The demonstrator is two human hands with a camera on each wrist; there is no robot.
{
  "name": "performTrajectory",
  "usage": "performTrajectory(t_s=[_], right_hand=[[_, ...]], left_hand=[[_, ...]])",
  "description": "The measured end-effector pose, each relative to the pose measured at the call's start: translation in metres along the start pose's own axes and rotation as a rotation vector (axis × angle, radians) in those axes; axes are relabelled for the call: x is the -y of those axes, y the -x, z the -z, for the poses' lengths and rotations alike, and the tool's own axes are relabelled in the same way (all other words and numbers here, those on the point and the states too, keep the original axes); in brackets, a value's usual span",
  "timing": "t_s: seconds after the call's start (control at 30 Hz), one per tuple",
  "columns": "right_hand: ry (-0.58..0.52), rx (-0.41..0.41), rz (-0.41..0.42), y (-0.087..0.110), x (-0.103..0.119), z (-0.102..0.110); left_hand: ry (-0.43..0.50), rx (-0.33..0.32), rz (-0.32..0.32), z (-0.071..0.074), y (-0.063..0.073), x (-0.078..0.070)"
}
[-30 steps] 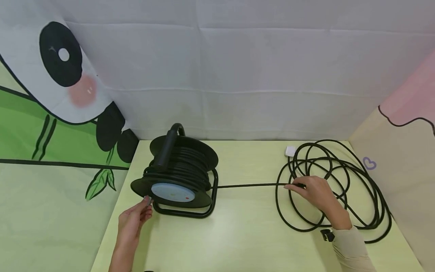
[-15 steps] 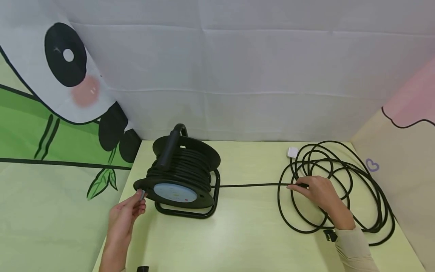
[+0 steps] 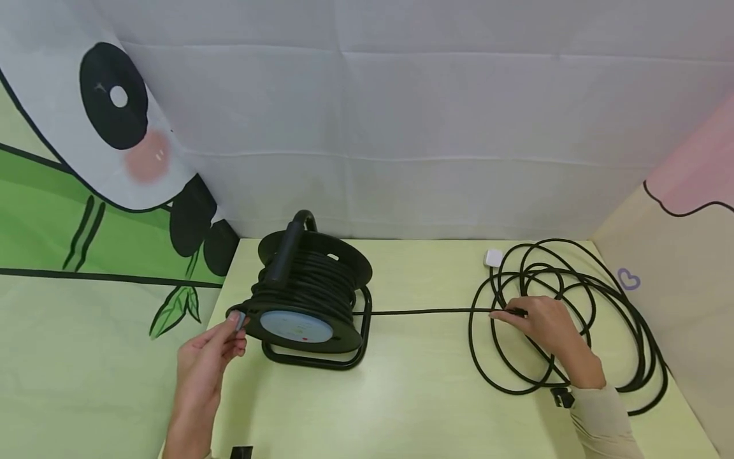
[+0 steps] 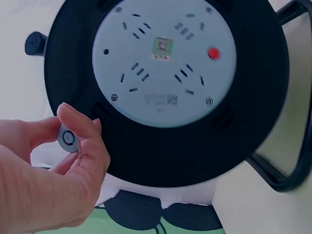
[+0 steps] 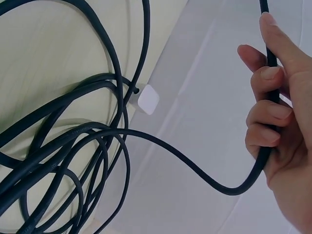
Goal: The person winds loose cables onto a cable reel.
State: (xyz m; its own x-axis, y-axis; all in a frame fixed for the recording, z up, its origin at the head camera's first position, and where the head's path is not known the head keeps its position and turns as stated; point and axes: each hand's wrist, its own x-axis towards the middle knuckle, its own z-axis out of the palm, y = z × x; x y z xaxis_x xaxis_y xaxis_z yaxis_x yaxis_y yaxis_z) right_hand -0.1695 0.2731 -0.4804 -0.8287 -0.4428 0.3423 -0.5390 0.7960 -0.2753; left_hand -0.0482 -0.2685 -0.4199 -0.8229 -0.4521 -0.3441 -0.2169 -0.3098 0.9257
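Note:
On the left of the table in the head view stands a black cable reel (image 3: 344, 258) wound with black cable, its pale blue socket plate (image 3: 296, 326) facing front. My left hand (image 3: 201, 366) pinches the grey crank knob (image 4: 68, 138) at the reel's rim between thumb and fingers. From the reel a taut stretch of cable (image 3: 424, 312) runs right to my right hand (image 3: 541, 325). In the right wrist view, the fingers (image 5: 267, 108) of that hand curl round the cable, which sags below it toward loose coils (image 5: 105, 126).
Loose coils of cable (image 3: 633, 331) spread over the right of the pale table (image 3: 413, 401). A white plug (image 3: 493, 257) lies at their back left. Cloth walls (image 3: 459, 127) stand behind and on both sides. The reel's tubular stand (image 3: 312, 363) rests on the table.
My left hand has carried the crank knob left and slightly up along the rim, and the reel has turned with it. My right hand keeps its grip on the cable, almost in place.

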Motion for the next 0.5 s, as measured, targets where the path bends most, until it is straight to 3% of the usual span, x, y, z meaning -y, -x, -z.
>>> performTrajectory(t_s=[0.2,0.5], right_hand=[[-0.03,-0.084,0.061,-0.005,0.004,-0.003],[-0.03,-0.126,0.111,-0.007,0.007,-0.004]], left_hand=[[-0.05,-0.018,-0.057,-0.013,0.014,-0.008],[-0.118,-0.016,-0.177,-0.03,0.028,-0.009]])
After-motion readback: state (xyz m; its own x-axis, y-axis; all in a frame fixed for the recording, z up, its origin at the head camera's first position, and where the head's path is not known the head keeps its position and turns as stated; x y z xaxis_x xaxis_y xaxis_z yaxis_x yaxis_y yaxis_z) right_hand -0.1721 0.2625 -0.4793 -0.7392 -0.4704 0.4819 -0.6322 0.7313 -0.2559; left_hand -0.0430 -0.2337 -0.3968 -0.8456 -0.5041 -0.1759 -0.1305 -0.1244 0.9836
